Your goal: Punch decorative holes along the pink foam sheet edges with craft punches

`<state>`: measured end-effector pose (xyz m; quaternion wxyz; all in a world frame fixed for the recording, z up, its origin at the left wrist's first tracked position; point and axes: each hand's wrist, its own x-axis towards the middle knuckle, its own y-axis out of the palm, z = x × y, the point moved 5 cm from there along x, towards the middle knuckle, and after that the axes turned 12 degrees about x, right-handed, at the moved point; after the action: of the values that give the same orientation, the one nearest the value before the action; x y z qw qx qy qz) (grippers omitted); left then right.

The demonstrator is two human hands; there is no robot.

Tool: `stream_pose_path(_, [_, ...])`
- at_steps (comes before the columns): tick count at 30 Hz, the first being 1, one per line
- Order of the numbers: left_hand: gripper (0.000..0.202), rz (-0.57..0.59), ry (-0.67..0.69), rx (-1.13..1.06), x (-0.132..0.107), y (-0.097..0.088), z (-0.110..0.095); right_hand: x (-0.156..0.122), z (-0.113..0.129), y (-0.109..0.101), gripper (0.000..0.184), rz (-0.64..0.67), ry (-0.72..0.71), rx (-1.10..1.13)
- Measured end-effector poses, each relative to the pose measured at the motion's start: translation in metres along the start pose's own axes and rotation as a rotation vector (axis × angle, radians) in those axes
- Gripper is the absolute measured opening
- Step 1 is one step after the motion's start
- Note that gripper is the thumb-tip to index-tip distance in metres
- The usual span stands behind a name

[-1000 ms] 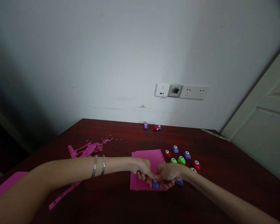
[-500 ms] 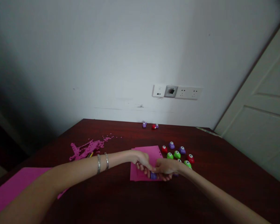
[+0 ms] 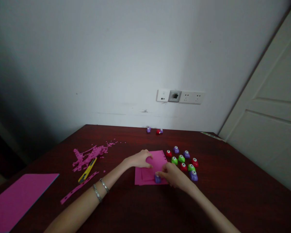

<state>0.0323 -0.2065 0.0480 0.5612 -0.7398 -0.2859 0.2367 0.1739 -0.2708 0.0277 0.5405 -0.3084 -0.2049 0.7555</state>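
A small stack of pink paper sheets (image 3: pixel 155 158) lies on the table, with a row of small holes near its upper right edge. My right hand (image 3: pixel 172 174) grips a purple craft punch (image 3: pixel 157 179) at the sheets' lower right, its thumb on top of the punch. Over the left side of the sheets is my left hand (image 3: pixel 141 159), fingers apart and curved, holding nothing. Just right of the sheets sit several more punches, among them a green punch (image 3: pixel 181 158), a red punch (image 3: pixel 194 162) and another purple punch (image 3: pixel 193 175).
To the left lie pink paper scraps (image 3: pixel 93 155) with tiny cut-out bits, a yellow utility knife (image 3: pixel 87 171) and a punched pink strip (image 3: pixel 79 188). A large pink sheet (image 3: pixel 21 197) is at the near left. Several small punches (image 3: pixel 148 130) stand by the wall.
My left hand has drawn away from my right hand, up and left over the sheets, and its fingers have spread. My right hand stays at the purple punch by the lower edge.
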Motion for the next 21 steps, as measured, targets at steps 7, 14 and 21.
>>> stream_pose_path(7, [0.078, 0.179, 0.041, 0.060, -0.005, 0.019, 0.005, -0.009, 0.001, 0.003, 0.039, -0.242, -0.089, -0.129])
stream_pose_path(14, [0.098, 0.263, 0.048, 0.069, -0.006, 0.024, 0.010, -0.016, 0.005, 0.019, 0.038, -0.266, -0.101, -0.293])
stream_pose_path(21, [0.100, 0.304, 0.031, 0.083, -0.007, 0.021, 0.014, -0.013, 0.004, 0.023, 0.032, -0.264, -0.087, -0.316])
